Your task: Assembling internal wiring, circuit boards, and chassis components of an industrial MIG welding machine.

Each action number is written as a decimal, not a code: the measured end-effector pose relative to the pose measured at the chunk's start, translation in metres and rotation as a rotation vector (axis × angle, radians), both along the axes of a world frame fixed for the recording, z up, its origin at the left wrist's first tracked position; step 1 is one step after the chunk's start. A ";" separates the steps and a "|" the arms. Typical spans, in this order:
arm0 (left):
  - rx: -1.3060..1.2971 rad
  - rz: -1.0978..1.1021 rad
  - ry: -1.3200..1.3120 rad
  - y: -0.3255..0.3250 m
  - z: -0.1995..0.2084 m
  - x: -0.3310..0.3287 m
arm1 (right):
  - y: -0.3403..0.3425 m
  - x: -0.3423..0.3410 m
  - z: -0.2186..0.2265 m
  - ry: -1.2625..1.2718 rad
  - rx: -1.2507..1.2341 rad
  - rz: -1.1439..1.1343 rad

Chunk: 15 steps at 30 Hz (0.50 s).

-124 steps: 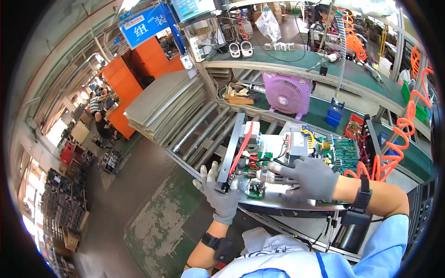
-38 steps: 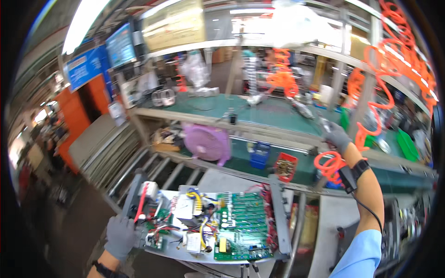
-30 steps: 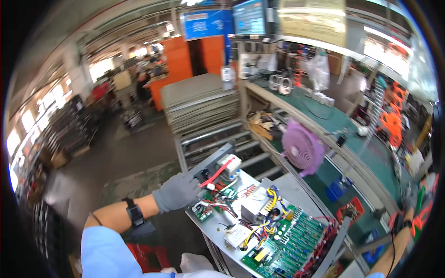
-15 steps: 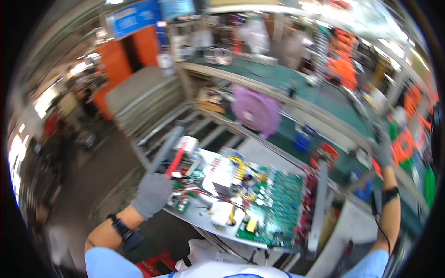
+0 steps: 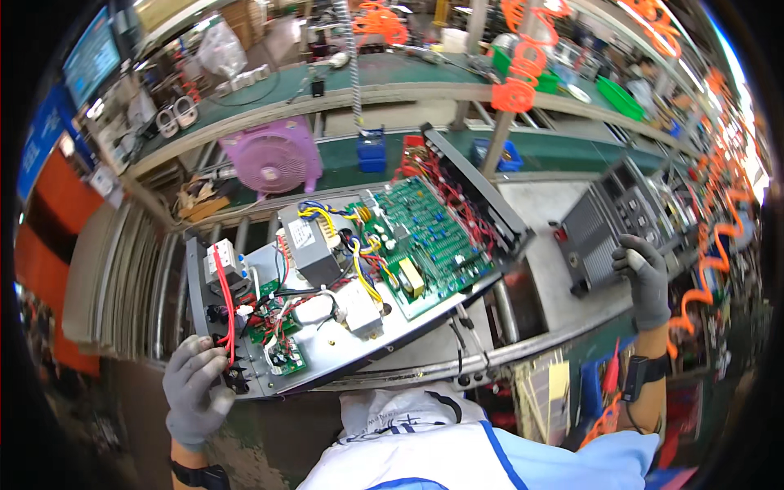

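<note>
An electronics chassis (image 5: 376, 339) without its cover lies tilted across the rollers before me. It carries a green circuit board (image 5: 425, 237), a grey transformer (image 5: 309, 249), yellow, red and blue wires, and a dark slotted panel (image 5: 474, 184) standing along its right end. My left hand (image 5: 196, 388), in a grey glove, is at its near left corner beside red cables (image 5: 224, 302); the fingers are loosely bent, thumb apart, nothing seen in them. My right hand (image 5: 647, 282), gloved too, has loosely bent fingers next to a second dark grey unit (image 5: 592, 233) and holds nothing visible.
A purple fan (image 5: 273, 155) and blue bins (image 5: 371, 151) stand behind the chassis, below a green shelf (image 5: 425, 73). Orange coiled hoses (image 5: 710, 261) hang at the right. Stacked boards (image 5: 114, 278) stand at the left. A metal rail (image 5: 523, 351) runs along the near side.
My view has swung to the right, bringing the second grey unit into clear sight. My right hand has come from the far right to beside that unit. My left hand remains near the chassis's left end.
</note>
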<state>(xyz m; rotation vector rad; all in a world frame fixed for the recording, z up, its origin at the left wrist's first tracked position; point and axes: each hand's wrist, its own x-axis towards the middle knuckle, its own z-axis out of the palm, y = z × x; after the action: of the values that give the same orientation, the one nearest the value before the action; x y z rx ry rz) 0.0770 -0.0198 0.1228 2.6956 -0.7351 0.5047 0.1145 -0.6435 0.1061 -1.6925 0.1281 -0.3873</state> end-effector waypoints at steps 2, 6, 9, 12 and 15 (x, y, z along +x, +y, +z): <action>0.065 -0.117 -0.135 -0.002 -0.010 0.004 | 0.008 -0.042 -0.032 -0.023 0.232 -0.073; 0.026 -0.268 -0.279 0.005 -0.033 0.025 | 0.046 -0.142 -0.104 0.013 0.544 -0.269; 0.015 -0.385 -0.303 0.000 -0.040 0.038 | 0.096 -0.215 -0.134 0.115 0.549 -0.489; -0.025 -0.457 -0.332 0.020 -0.037 0.035 | 0.148 -0.250 -0.155 0.164 0.668 -0.552; -0.025 -0.480 -0.415 0.007 -0.025 0.029 | 0.179 -0.300 -0.173 0.221 0.757 -0.693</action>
<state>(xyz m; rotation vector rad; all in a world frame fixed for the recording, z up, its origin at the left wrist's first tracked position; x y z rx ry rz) 0.1058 -0.0133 0.0978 2.2875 -1.4222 0.9397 -0.1860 -0.4649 -0.0665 -0.8909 0.9215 -0.5692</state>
